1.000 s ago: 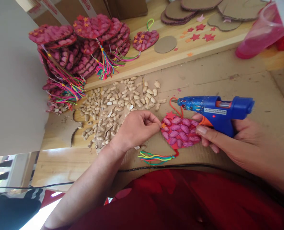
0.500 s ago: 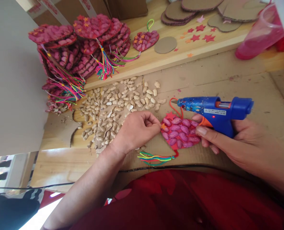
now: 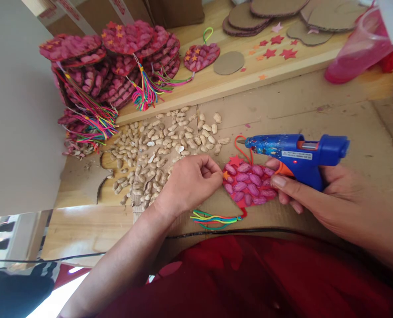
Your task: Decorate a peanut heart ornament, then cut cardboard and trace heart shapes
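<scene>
My right hand point(image 3: 310, 190) is wrapped around a blue glue gun point(image 3: 279, 146), a finger at its orange trigger and its nozzle pointing left. Its fingertips reach the right edge of a red heart-like ornament point(image 3: 247, 199) covered with pink-painted peanuts. A red star point(image 3: 236, 160) and an orange star point(image 3: 226, 175) sit at the ornament's upper left. My left hand point(image 3: 194, 179) is closed with thumb and fingers together against that left edge; whatever lies between the fingertips is hidden. An orange-red cord loop point(image 3: 240, 140) extends from the top, and a multicoloured tassel point(image 3: 216, 219) lies below.
Loose unpainted peanuts point(image 3: 163, 141) spread over the cardboard sheet point(image 3: 292, 95). Behind, a wooden ledge point(image 3: 249, 78) holds stacked finished ornaments point(image 3: 130, 37), small foam stars point(image 3: 276, 39), cardboard pieces point(image 3: 246, 15) and a pink plastic cup point(image 3: 358, 53). A black cable point(image 3: 249, 230) crosses near my body.
Almost nothing differs. Both hands, the glue gun and the ornament keep their places, with only a very slight shift of the hands and view.
</scene>
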`<state>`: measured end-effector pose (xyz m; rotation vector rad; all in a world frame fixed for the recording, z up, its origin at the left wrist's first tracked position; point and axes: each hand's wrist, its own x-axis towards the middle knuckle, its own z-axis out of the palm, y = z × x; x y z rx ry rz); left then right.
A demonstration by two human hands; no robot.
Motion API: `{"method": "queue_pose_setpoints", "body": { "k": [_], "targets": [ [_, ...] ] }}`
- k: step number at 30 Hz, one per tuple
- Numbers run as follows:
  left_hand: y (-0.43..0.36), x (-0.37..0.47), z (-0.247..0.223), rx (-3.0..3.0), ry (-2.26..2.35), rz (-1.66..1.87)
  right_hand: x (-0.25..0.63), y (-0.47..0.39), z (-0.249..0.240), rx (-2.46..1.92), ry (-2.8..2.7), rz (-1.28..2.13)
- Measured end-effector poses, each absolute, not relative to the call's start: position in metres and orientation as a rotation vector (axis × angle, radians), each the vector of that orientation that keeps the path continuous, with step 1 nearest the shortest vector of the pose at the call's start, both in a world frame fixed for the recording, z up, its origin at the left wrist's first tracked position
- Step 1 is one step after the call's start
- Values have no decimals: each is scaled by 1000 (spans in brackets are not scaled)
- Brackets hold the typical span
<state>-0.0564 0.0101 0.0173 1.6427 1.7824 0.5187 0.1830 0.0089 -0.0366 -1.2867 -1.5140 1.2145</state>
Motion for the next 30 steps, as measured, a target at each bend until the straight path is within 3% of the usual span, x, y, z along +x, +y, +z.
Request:
{"method": "queue_pose_setpoints", "body": {
  "k": [6, 12, 18, 30],
  "targets": [
    [-2, -63, 16, 1711, 1759, 621, 184, 10, -41, -1289, -1517, 1204],
    [-25, -72, 6, 2533, 1576, 890, 185, 8, -39, -1293, -1523, 1200],
    [-34, -73, -7, 2907, 1506, 701, 184, 9, -39, -1333, -1533, 1197],
    [-34, -66, -8, 2939, 1526, 624, 186, 9, -44, -1295, -1519, 1187]
  ]
}}
